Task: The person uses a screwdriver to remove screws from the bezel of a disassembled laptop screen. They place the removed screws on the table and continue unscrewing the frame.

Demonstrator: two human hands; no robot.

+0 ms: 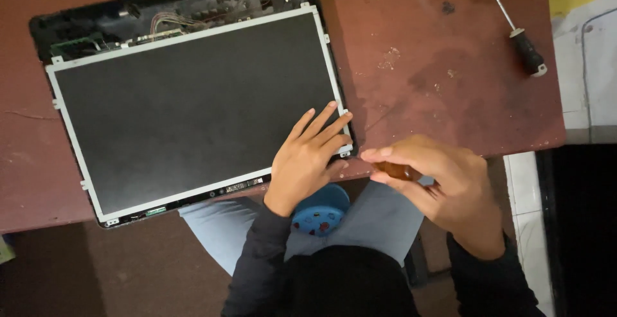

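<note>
While the person is sitting at the reddish-brown counter, the left hand is lying palm-down on the near right corner of a bare display panel, its fingers spreading slightly and pointing up and to the right, with the fingertips reaching the panel's metal edge frame. The wrist is bending back over the counter's near edge, and the dark sleeve is running down from it toward the body. The panel itself is stretching away to the left of and beyond that hand, resting tilted on the open black laptop lid, where wires and a small green board are showing at the far side.

Just to the right of the left hand, the right hand is curling closed around an amber-handled tool, with only the handle's end showing between thumb and forefinger; its tip is hidden. This hand is hovering at the counter's near edge, knuckles turning upward.

Well beyond the right hand, a black-handled screwdriver is lying on the counter. Below the left wrist, a round blue container is sitting in the person's lap.
</note>
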